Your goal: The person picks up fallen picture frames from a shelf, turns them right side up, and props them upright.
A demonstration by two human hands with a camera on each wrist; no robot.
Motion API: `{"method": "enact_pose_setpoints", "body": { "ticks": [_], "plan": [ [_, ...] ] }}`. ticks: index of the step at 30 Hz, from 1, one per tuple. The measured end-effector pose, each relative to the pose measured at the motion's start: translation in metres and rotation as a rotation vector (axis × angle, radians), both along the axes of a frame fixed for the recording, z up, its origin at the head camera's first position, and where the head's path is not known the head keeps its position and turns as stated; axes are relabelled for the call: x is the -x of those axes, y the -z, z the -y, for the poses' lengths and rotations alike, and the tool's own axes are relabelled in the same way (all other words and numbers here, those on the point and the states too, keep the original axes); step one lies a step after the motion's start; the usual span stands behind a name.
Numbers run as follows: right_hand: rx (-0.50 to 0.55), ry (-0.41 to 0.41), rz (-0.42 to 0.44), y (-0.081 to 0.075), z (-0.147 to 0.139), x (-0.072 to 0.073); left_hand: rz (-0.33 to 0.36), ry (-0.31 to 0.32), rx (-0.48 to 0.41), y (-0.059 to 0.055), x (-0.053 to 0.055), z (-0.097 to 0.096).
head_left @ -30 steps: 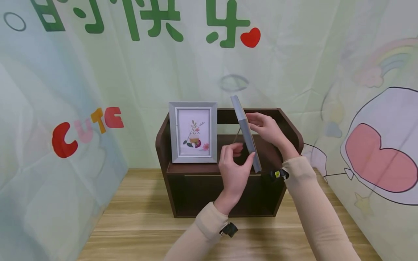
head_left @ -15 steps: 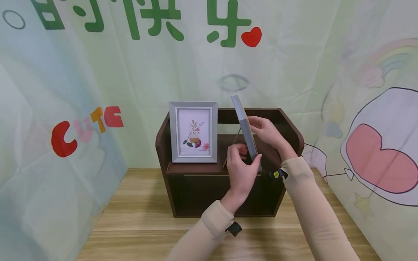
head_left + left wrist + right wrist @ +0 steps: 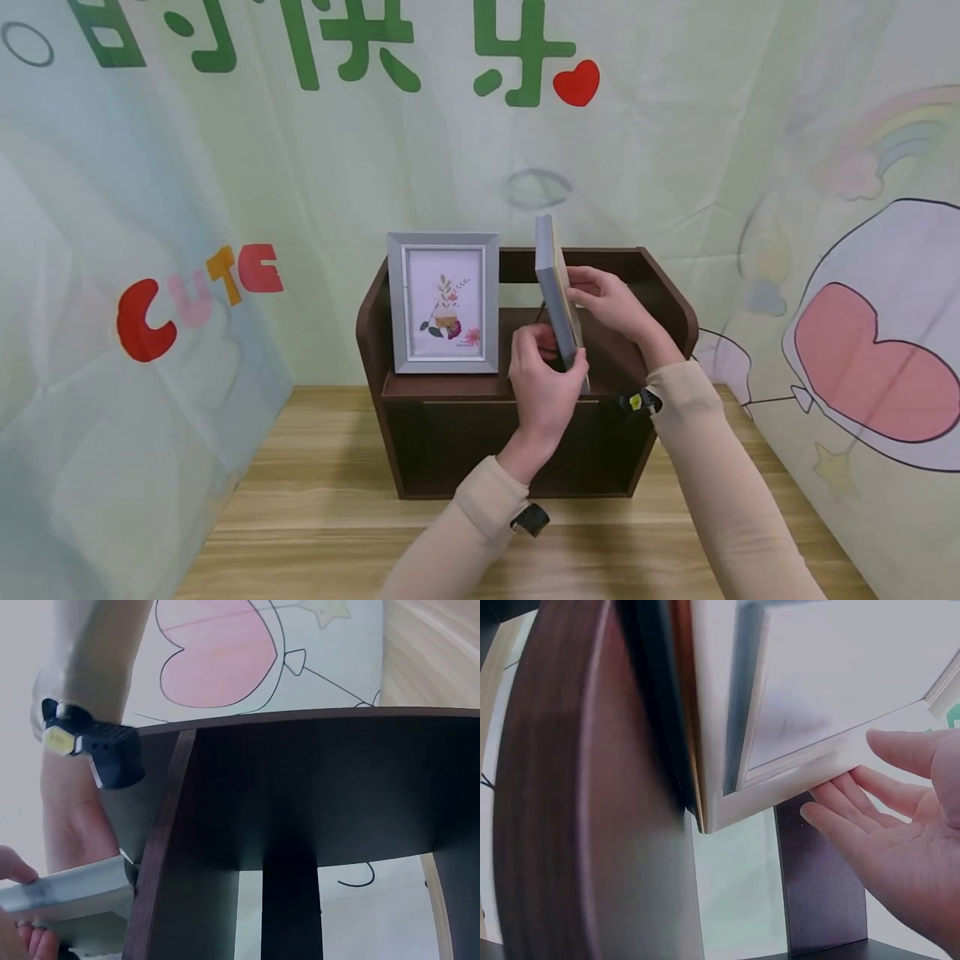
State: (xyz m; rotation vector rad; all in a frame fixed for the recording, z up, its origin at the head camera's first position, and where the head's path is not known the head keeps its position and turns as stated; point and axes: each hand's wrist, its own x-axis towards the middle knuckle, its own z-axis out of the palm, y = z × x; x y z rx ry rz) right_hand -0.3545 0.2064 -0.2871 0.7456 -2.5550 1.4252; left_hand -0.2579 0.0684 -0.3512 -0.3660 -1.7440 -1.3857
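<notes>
A grey picture frame (image 3: 553, 292) stands nearly edge-on to me over the right half of the dark brown shelf (image 3: 678, 308). My left hand (image 3: 542, 392) grips its near edge, the thumb on the border and the fingers curled behind; the left wrist view shows this frame's edge (image 3: 75, 889) beside the shelf panel. At the far edge, my right hand (image 3: 611, 304) holds the same frame. In the right wrist view, the right thumb lies before the border (image 3: 802, 776) and the fingers reach behind it. A thin support leg (image 3: 540, 312) shows behind the frame, partly hidden by the left hand.
Another grey picture frame (image 3: 446, 371) with a flower print stands upright at the shelf's upper left. Below it is the shelf's lower compartment (image 3: 465, 442). The shelf rests on a wood-grain table (image 3: 322, 467), with printed cloth walls (image 3: 322, 167) around it.
The held picture frame has turned and become more upright, showing more of its front face. My left hand moved slightly right, then back left with it. The right hand barely moved.
</notes>
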Motion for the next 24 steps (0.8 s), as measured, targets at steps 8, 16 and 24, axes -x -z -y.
{"method": "enact_pose_setpoints", "body": {
  "ticks": [8,16,24],
  "plan": [
    [0.019,0.073,0.050,-0.001,-0.002,-0.004,0.044,0.014,-0.060,-0.002,0.004,0.014],
    [0.015,0.142,0.070,0.001,-0.006,-0.006,0.086,0.059,-0.064,-0.006,0.005,0.027],
    [-0.018,0.184,0.062,0.002,-0.009,-0.008,0.107,0.093,-0.051,-0.007,0.012,0.038]
  ]
}}
